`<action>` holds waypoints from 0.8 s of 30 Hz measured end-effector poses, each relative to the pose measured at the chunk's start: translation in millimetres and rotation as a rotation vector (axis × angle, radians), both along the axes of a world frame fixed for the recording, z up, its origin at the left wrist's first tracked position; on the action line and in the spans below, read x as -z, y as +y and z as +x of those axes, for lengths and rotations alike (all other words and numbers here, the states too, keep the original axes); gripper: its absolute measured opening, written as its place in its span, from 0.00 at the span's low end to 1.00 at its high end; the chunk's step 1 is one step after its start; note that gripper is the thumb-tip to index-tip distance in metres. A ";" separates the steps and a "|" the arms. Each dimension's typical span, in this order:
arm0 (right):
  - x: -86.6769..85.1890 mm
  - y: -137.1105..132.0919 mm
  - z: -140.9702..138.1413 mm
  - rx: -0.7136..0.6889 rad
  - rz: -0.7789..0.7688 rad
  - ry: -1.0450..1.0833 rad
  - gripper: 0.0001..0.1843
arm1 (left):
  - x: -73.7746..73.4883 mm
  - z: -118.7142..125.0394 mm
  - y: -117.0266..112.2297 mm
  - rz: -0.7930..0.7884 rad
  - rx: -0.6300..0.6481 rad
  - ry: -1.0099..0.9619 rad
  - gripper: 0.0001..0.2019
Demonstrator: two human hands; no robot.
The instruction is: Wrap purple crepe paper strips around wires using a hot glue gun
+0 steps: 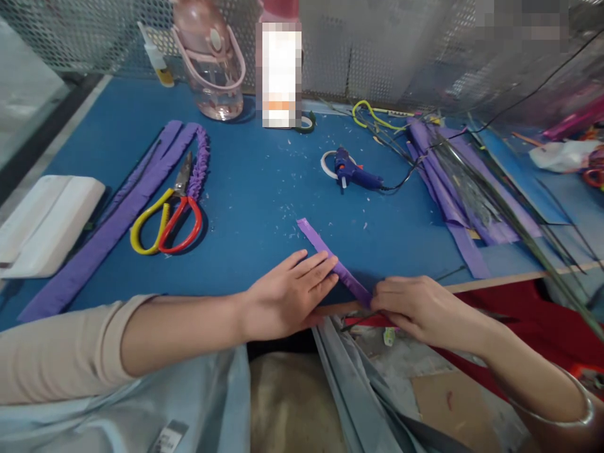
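Observation:
A narrow purple paper strip (317,237) lies slanted on the blue table (264,189) near its front edge. My left hand (290,294) lies flat on the strip's middle, fingers stretched out and pressed together. My right hand (415,306) is closed at the table's front edge, pinching the strip's near end together with a thin dark wire.
Scissors with yellow and red handles (167,220) lie on long purple strips (117,214) at left. A blue glue gun (356,176) sits mid-table. Purple paper and long green stems (472,182) pile at right. A pink water bottle (212,60) and a white box (44,220) stand behind and left.

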State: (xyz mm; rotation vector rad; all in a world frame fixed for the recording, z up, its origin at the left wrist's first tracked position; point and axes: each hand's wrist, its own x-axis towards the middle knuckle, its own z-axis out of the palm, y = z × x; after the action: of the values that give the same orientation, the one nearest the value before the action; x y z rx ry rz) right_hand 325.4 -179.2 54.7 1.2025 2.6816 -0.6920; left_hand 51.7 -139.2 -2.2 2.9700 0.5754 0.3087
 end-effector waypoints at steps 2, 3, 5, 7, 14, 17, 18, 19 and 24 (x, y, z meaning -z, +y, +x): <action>1.0 -1.1 1.2 0.002 -0.029 0.013 0.13 | -1.9 1.4 2.5 -0.017 0.026 0.041 0.34; 1.7 -1.7 1.6 0.004 -0.045 0.019 0.13 | -2.8 1.9 4.1 -0.029 0.035 0.057 0.34; 2.8 -3.3 2.5 0.008 -0.075 0.026 0.13 | -4.2 2.5 6.7 -0.045 0.045 0.072 0.35; 3.0 -5.0 4.0 0.013 -0.097 0.032 0.13 | -4.0 2.5 8.4 -0.053 0.044 0.075 0.36; -0.9 -6.6 6.6 0.228 -0.155 0.133 0.08 | -2.3 2.8 9.7 -0.107 0.038 0.046 0.40; 5.7 1.7 -6.2 0.459 0.025 0.235 0.13 | -5.4 4.5 11.3 -0.126 0.046 0.014 0.42; 10.1 6.2 -12.8 0.495 0.112 0.251 0.15 | -6.3 5.0 12.2 -0.137 0.052 0.008 0.43; 15.2 11.2 -19.8 0.503 0.186 0.245 0.16 | -7.1 5.2 13.3 -0.151 0.054 0.005 0.43; 38.8 32.9 -46.4 0.515 0.373 0.097 0.19 | -7.8 4.8 16.6 -0.210 0.055 0.001 0.41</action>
State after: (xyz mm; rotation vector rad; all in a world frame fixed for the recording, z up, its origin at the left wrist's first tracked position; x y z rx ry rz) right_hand 279.0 -146.3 15.9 2.0422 2.6657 -0.3017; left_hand 56.5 -122.6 5.6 2.7783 0.4919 0.2267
